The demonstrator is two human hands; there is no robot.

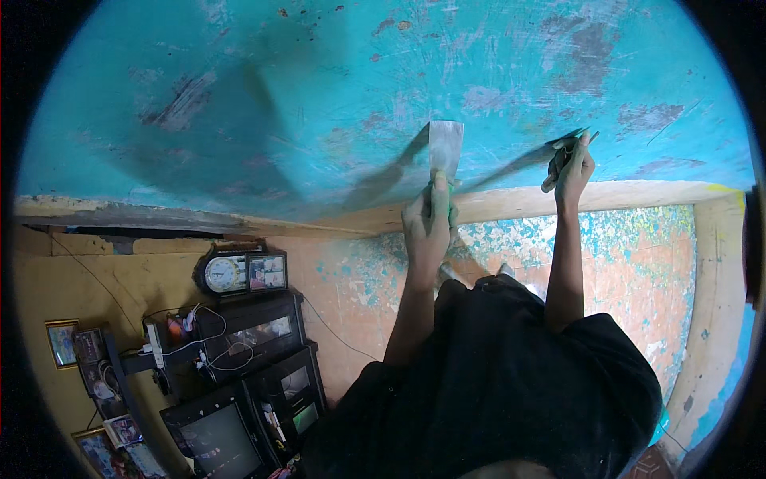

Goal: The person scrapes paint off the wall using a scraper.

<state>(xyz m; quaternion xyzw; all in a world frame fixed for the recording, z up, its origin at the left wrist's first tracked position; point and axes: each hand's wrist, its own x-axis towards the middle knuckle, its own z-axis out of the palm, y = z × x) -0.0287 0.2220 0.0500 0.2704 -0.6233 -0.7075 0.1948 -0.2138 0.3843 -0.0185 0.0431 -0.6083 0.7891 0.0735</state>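
Note:
My left hand [429,219] is closed around the handle of a scraper, its thumb lying along the front. The scraper's flat, wide metal blade [446,145] points up at the turquoise wall [335,104]; whether its edge touches the paint I cannot tell. Farther right, my right hand [574,169] is raised close to the wall, fingers curled round a thin, dark object whose tip shows by the fingertips. Its kind cannot be made out. Scratches and bare grey patches [586,56] mark the wall's paint.
Paint flakes cover the floor [622,255] below the wall. At left stands a black cabinet with a television [219,439], loose cables [227,343], a clock [226,273] and several framed pictures. A pale frame [706,295] rises at right.

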